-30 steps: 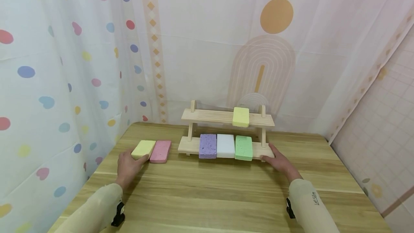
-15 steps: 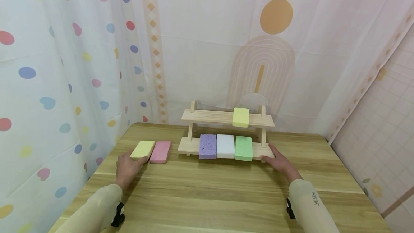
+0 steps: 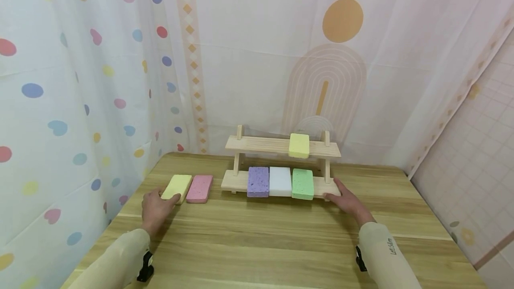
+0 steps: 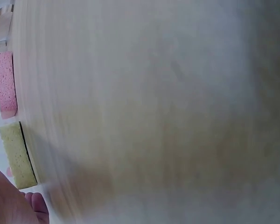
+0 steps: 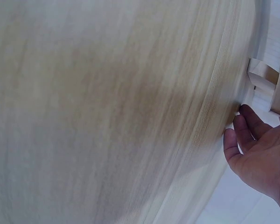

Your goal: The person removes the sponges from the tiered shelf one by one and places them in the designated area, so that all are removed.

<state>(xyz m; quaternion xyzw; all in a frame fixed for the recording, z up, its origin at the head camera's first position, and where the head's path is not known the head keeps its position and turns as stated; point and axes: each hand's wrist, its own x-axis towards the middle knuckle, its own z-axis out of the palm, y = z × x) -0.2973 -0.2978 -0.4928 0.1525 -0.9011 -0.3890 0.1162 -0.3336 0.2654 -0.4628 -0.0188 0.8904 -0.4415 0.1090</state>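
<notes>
On the table's left side my left hand (image 3: 155, 208) holds a yellow sponge (image 3: 176, 187), thumb along its near right edge and fingers on its left. In the left wrist view that sponge (image 4: 18, 156) lies above the curled fingertips (image 4: 37, 204). A pink sponge (image 3: 199, 188) lies just right of it, a narrow gap between them. My right hand (image 3: 346, 200) grips the right end of a two-tier wooden shelf (image 3: 234, 180), thumb in front. In the right wrist view its fingers (image 5: 245, 133) are bent near the tabletop, close to a shelf foot (image 5: 262, 74).
The lower tier carries a purple sponge (image 3: 258, 182), a white sponge (image 3: 279, 181) and a green sponge (image 3: 302, 184) in a row. Another yellow sponge (image 3: 299, 146) sits right of centre on the upper tier. Patterned curtains (image 3: 249, 57) hang behind the wooden table (image 3: 257, 244).
The yellow sponge in my left hand has shifted slightly left and nearer, turning a little, so a gap to the pink sponge shows. My right hand and the shelf have stayed put.
</notes>
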